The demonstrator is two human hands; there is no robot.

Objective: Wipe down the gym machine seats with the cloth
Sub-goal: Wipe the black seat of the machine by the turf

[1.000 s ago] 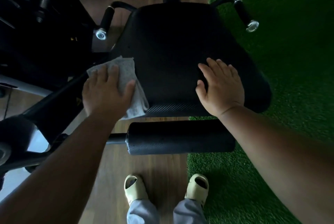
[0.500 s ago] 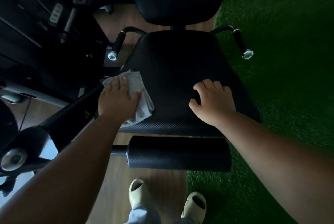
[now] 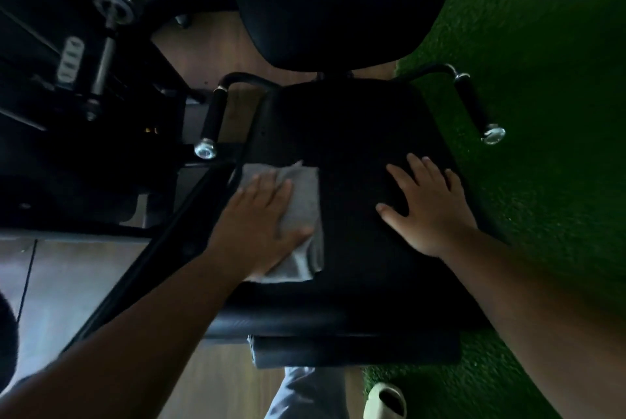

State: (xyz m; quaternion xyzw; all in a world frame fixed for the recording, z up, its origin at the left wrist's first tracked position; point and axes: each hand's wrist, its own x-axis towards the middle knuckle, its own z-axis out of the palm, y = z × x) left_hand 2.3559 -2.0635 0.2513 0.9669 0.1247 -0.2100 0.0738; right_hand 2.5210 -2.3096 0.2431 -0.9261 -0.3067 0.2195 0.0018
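Grey cloth (image 3: pixel 301 215) flat on black seat pad (image 3: pixel 349 154), at the pad's 9 o'clock edge. Left hand (image 3: pixel 261 225) spread open on top, palm down, pressing rather than gripping. Right hand (image 3: pixel 430 205) open too, fingers splayed, empty, bracing the pad at 3 o'clock. Backrest (image 3: pixel 338 2) at 12, side handles (image 3: pixel 211 120) at 10 and 2, roller pad (image 3: pixel 355 347) at 6. Green turf (image 3: pixel 542 80) to the right, wood floor (image 3: pixel 210 381) below. Step in hand, by the look: wiping the left side of the seat. Next probably needs a firm sweep toward 3 o'clock, with the bracing hand cleared out of the path first.
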